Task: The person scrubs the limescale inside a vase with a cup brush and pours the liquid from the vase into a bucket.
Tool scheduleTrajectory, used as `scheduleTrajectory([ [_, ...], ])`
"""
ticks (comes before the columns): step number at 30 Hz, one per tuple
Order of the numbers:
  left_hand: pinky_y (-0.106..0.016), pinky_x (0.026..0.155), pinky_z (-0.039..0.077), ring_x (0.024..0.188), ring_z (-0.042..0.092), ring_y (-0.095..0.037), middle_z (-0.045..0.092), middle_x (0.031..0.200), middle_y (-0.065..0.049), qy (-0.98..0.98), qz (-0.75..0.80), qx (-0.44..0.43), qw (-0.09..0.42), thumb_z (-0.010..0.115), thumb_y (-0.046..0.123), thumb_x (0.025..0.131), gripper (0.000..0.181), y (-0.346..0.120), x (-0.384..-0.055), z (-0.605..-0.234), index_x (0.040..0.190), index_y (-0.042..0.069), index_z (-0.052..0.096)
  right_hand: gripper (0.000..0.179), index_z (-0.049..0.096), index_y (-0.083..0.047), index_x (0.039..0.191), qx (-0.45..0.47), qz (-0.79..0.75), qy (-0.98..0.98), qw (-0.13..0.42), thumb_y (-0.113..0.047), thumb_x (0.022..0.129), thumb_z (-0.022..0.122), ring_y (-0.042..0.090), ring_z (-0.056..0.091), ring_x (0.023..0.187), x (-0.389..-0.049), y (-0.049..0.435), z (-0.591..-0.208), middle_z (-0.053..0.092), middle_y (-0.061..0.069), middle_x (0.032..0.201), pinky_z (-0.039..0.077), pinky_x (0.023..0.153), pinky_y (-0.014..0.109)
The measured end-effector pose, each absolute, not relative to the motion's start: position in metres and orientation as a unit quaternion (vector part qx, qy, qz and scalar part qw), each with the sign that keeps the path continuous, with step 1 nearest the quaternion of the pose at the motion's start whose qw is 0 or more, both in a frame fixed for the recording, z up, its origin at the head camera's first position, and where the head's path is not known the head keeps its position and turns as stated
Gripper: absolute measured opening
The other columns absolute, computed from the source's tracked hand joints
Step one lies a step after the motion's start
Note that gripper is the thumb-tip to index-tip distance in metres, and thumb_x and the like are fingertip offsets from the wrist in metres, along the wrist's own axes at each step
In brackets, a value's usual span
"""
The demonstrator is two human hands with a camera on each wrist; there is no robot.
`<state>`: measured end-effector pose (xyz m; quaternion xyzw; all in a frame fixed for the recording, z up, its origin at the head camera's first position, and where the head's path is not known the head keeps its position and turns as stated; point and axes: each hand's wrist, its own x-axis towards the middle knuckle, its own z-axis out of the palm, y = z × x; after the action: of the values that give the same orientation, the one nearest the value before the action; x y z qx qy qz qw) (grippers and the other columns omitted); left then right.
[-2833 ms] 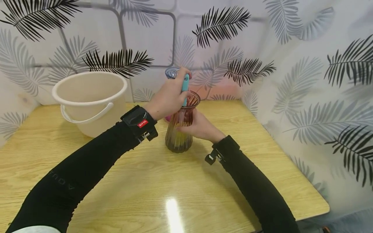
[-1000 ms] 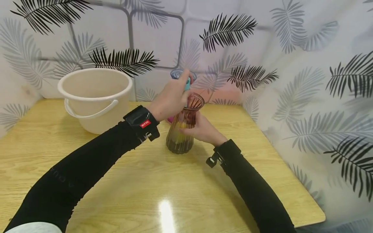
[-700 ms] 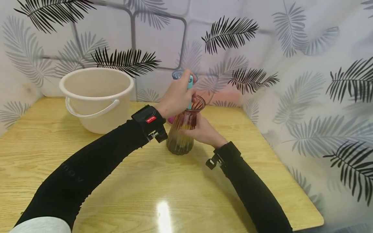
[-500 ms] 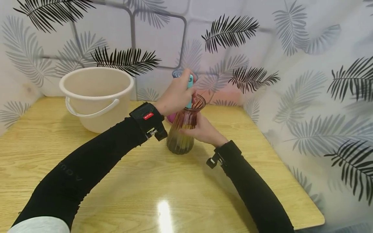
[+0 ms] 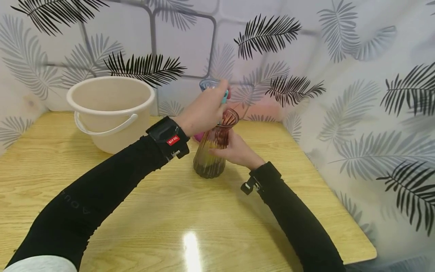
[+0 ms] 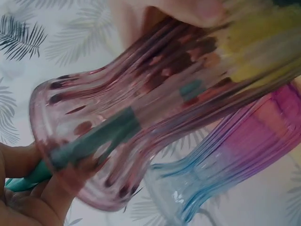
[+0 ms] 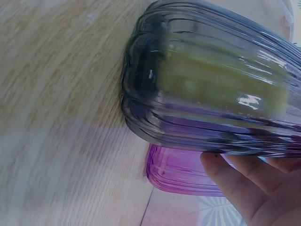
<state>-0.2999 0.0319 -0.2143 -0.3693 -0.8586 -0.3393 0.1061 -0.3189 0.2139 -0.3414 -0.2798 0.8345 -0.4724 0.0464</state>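
Observation:
A ribbed glass vase, reddish at the mouth and smoky grey at the base, stands on the table, leaning slightly to the right. My right hand holds it round the middle, thumb in front. From the left, my left hand grips the teal handle of a sponge bottle brush at the vase's mouth. The brush's yellow sponge head shows through the glass, inside the lower body. Directly behind stands a second vase, blue at the rim and pink below, mostly hidden in the head view.
A cream bucket with its handle hanging down stands at the back left of the wooden table. A leaf-patterned wall covering closes off the back and right side. The table's right edge runs down beside my right forearm.
My left hand shifts and tilts a little at the mouth, so the teal handle shows more, then less. My right hand keeps its hold on the vase. The head view shifts slightly.

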Motion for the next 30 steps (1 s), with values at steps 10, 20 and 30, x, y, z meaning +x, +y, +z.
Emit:
scheduleTrajectory([
  [10, -0.027, 0.059, 0.042, 0.075, 0.064, -0.022, 0.062, 0.088, -0.015, -0.824, -0.440, -0.341, 0.111, 0.043, 0.008, 0.108, 0.011, 0.043, -0.305, -0.229, 0.117, 0.006, 0.038, 0.075, 0.033, -0.023, 0.149, -0.279, -0.467, 0.838, 0.038, -0.028, 0.089, 0.077, 0.017, 0.058, 0.123, -0.318, 0.216, -0.346, 0.056, 0.000, 0.136, 0.048, 0.103, 0.039],
  [20, -0.029, 0.064, 0.039, 0.073, 0.052, -0.021, 0.048, 0.088, -0.009, -0.834, -0.423, -0.351, 0.046, 0.045, 0.014, 0.108, 0.013, 0.038, -0.304, -0.213, 0.114, 0.005, 0.037, 0.074, 0.031, -0.020, 0.151, -0.282, -0.482, 0.828, 0.060, -0.020, 0.091, 0.075, 0.021, 0.056, 0.126, -0.317, 0.215, -0.339, 0.055, 0.004, 0.139, 0.047, 0.105, 0.042],
  [30, -0.028, 0.060, 0.038, 0.065, 0.052, -0.020, 0.054, 0.077, -0.008, -0.853, -0.338, -0.396, 0.037, 0.046, 0.009, 0.106, 0.007, 0.038, -0.296, -0.203, 0.109, 0.010, 0.040, 0.071, 0.032, -0.009, 0.150, -0.291, -0.487, 0.821, 0.068, -0.014, 0.091, 0.073, 0.025, 0.059, 0.121, -0.300, 0.209, -0.323, 0.056, 0.012, 0.136, 0.051, 0.100, 0.040],
])
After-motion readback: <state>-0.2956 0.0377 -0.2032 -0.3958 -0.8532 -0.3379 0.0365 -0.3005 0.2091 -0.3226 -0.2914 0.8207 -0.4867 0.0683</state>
